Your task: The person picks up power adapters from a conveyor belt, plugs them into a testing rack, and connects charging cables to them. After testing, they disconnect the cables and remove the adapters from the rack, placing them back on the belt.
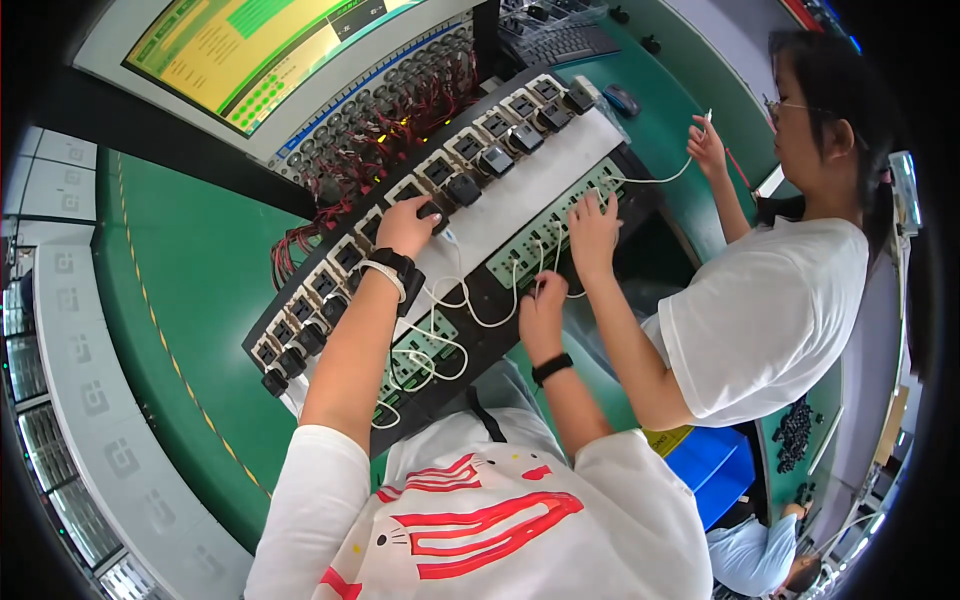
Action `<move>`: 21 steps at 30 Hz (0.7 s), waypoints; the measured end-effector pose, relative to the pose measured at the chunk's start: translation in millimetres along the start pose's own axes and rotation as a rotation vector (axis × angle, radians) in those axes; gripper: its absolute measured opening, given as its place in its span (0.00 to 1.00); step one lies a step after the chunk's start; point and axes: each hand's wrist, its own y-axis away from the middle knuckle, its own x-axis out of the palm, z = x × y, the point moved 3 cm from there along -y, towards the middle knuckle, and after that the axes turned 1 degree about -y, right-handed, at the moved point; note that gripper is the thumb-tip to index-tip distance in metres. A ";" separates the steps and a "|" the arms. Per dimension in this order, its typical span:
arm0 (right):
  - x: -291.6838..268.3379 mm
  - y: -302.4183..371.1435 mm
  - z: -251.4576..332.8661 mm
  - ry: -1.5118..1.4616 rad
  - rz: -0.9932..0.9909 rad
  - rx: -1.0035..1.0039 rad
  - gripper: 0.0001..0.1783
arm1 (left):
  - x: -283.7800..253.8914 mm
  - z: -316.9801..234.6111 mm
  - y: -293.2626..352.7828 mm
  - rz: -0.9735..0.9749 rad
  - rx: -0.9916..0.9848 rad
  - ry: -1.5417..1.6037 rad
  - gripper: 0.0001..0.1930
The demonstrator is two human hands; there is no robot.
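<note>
My left hand is closed around a black power adapter at the long row of sockets; whether it is fully plugged in is hidden. A white cable hangs beside these fingers. Lower and to the right, my right hand has its fingertips pinched together, where a thin white cable runs down from the green port panel. More black adapters sit along the socket strip. White cables also loop over a nearer green panel.
At my right, a co-worker rests one hand on the port panel and raises a white cable end in the other hand. Behind the sockets are bundled red wires and a screen. A mouse and blue bin are rightward.
</note>
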 end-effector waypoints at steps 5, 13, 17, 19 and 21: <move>-49.1 47.0 20.1 -0.583 0.725 0.344 0.20 | -2.5 -7.1 -0.7 0.027 0.043 -0.094 0.21; -96.5 23.0 156.4 0.011 0.852 -0.149 0.10 | 18.6 -30.3 -51.4 0.035 0.057 -0.131 0.24; -87.3 -17.3 174.4 -0.015 0.181 -0.534 0.04 | 23.7 -25.5 -55.5 0.073 -0.012 -0.007 0.22; -57.5 -41.0 139.4 -0.572 0.306 0.107 0.06 | 29.1 -30.3 -55.2 0.092 -0.006 -0.018 0.22; -10.8 -79.8 99.2 -0.479 0.184 0.065 0.17 | 27.6 -26.6 -59.9 0.106 -0.035 -0.039 0.22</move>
